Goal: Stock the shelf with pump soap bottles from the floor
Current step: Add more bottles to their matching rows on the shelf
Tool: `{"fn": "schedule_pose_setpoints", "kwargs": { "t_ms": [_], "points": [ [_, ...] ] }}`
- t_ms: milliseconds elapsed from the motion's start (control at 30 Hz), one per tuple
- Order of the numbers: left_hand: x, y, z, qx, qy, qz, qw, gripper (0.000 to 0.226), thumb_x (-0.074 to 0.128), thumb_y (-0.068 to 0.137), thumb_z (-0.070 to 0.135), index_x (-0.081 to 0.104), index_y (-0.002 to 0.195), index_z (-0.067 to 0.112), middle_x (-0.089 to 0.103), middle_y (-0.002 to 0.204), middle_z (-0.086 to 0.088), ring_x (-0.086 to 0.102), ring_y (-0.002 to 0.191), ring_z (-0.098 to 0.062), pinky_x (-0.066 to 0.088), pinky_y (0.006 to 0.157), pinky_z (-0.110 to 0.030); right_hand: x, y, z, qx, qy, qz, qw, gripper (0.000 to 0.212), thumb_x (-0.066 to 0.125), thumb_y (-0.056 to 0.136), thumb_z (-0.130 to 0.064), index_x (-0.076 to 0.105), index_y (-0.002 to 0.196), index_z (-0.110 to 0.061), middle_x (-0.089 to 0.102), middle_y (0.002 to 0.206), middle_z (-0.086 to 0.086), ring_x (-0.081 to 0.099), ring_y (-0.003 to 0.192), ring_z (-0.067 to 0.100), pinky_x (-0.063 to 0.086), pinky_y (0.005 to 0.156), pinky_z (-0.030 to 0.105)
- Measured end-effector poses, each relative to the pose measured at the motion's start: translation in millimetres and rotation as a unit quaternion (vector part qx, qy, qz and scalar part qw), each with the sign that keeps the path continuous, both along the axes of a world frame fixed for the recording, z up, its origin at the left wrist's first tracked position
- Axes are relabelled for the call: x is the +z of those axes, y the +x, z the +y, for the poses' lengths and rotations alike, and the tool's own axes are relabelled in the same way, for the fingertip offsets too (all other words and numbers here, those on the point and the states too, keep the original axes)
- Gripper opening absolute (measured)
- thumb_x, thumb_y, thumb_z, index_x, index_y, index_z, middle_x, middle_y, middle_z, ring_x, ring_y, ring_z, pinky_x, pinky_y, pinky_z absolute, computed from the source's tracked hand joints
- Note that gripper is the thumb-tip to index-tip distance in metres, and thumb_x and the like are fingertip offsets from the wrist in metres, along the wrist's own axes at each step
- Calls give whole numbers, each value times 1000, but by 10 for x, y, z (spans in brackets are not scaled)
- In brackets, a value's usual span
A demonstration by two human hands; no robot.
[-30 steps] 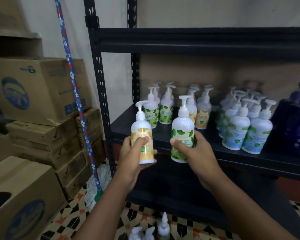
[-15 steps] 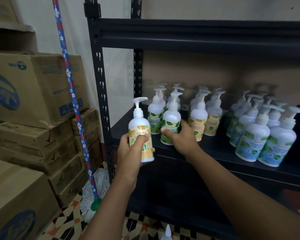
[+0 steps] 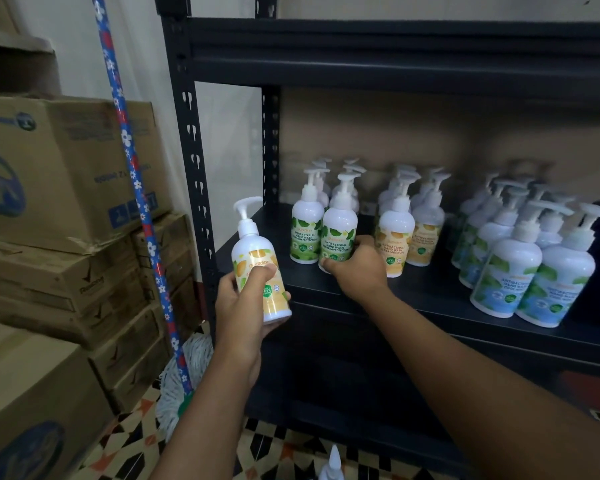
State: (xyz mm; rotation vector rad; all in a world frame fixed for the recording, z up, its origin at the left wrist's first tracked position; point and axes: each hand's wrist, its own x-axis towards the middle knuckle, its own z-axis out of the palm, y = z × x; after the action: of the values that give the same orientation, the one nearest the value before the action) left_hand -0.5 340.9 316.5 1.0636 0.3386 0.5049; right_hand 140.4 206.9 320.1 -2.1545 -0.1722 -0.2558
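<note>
- Right hand (image 3: 357,271) curls round a white, green-labelled plastic pump bottle (image 3: 338,233) standing on the black metal shelf (image 3: 413,299).
- Left hand (image 3: 245,317) clasps a white, yellow-labelled pump bottle (image 3: 257,265) off the shelf.
- Risk: knuckles could topple neighbouring bottles (image 3: 394,237) crowding the right grip.

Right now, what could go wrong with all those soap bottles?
The right hand grips the white green-leaf pump bottle squeezed between others; a nudge might topple the white orange-label bottle beside it. The left hand holds the white yellow-label pump bottle out in front of the black metal shelf, so a loose grip could drop it on the floor.
</note>
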Motion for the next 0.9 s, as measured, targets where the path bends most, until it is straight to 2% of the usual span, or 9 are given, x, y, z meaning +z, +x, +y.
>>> {"fn": "schedule_pose_setpoints", "kwargs": {
  "t_ms": [133, 300, 433, 533, 667, 800, 900],
  "points": [
    [-1, 20, -5, -4, -5, -2, 1000, 24, 69, 91, 25, 58, 112, 22, 71, 103, -13, 73, 84, -28, 60, 72, -42, 47, 70, 35, -5, -20, 9, 1000, 61, 82, 81, -28, 47, 127, -7, 63, 126, 10, 60, 116, 30, 50, 91, 38],
    [2, 43, -26, -8, -9, -2, 1000, 26, 70, 90, 25, 59, 113, 23, 72, 104, -13, 73, 85, -27, 59, 70, -42, 40, 117, 44, -10, -24, 12, 1000, 60, 81, 82, -27, 47, 128, -7, 62, 128, 11, 59, 117, 31, 45, 86, 33],
    [11, 41, -56, -9, -1, -1, 1000, 27, 70, 90, 25, 58, 114, 22, 72, 103, -12, 74, 84, -27, 59, 71, -42, 61, 44, 17, 1, -8, 15, 1000, 65, 83, 80, -30, 49, 130, -5, 64, 126, 11, 61, 116, 29, 50, 89, 34],
    [22, 34, -98, -17, 7, -2, 1000, 25, 69, 91, 24, 59, 113, 23, 72, 102, -12, 74, 84, -27, 60, 72, -42, 86, -171, -92, 23, -3, 4, 1000, 63, 81, 82, -32, 52, 133, -6, 65, 126, 7, 62, 114, 24, 46, 83, 27],
    [38, 19, -250, -37, 24, -1, 999, 24, 67, 92, 23, 60, 115, 21, 72, 103, -10, 75, 86, -29, 61, 75, -45, 35, -554, -494, 31, -54, -28, 998, 63, 70, 90, -39, 50, 143, -12, 55, 142, 4, 53, 128, 20, 43, 98, 29],
    [38, 5, -529, -67, 44, 3, 997, 22, 67, 92, 21, 62, 113, 20, 74, 99, -7, 76, 89, -31, 62, 77, -49, -39, -829, -1098, 28, -123, -62, 990, 50, 66, 93, -42, 57, 136, -19, 57, 131, -3, 53, 120, 12, 42, 94, 23],
    [24, -7, -784, -79, 79, 9, 994, 18, 70, 91, 23, 68, 108, 21, 76, 98, -5, 74, 95, -28, 60, 87, -52, -127, -949, -1523, 4, -177, -90, 980, 47, 61, 96, -45, 58, 135, -20, 56, 132, -7, 49, 123, 10, 40, 99, 23]
  ]
}}
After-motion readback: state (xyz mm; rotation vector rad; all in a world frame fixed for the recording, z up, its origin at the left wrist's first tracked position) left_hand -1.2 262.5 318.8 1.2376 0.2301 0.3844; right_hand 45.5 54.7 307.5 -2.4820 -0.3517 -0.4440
